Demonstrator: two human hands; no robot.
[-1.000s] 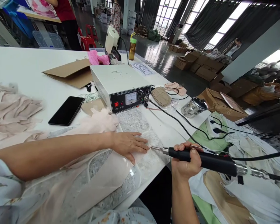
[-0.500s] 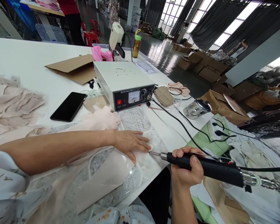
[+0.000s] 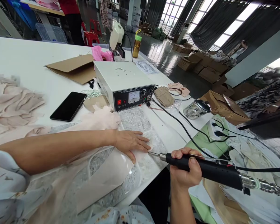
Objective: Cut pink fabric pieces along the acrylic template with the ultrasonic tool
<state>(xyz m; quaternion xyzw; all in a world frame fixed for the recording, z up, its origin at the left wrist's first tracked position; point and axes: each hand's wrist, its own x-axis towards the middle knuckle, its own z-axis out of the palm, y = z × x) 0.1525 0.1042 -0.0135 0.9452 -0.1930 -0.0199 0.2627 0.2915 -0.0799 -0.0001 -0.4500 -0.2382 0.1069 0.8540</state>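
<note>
My left hand (image 3: 132, 142) lies flat with fingers stretched out, pressing sheer pale pink fabric (image 3: 96, 119) onto a clear plastic template sheet (image 3: 102, 158). A smooth pale panel (image 3: 105, 177) lies near its thumb. My right hand (image 3: 186, 169) is wrapped round the black handle of a handheld ultrasonic welder (image 3: 214, 172). The welder's thin metal tip reaches the fabric beside my left fingertips; whether it touches is too small to tell. Its cable (image 3: 179, 123) runs to a white generator box (image 3: 128, 77) with a meter and a red switch.
A phone (image 3: 68, 106), brown cardboard (image 3: 72, 67) and piled fabric (image 3: 12, 102) are on the white table (image 3: 32, 54). A metal cup (image 3: 196, 109) stands by the right edge. Cloth (image 3: 249, 152) and a power strip (image 3: 218, 129) lie beyond. Other people are in the background.
My right hand and the welder have shifted very slightly to the left. My left hand stays put. A person in patterned clothing has come into view at the far right.
</note>
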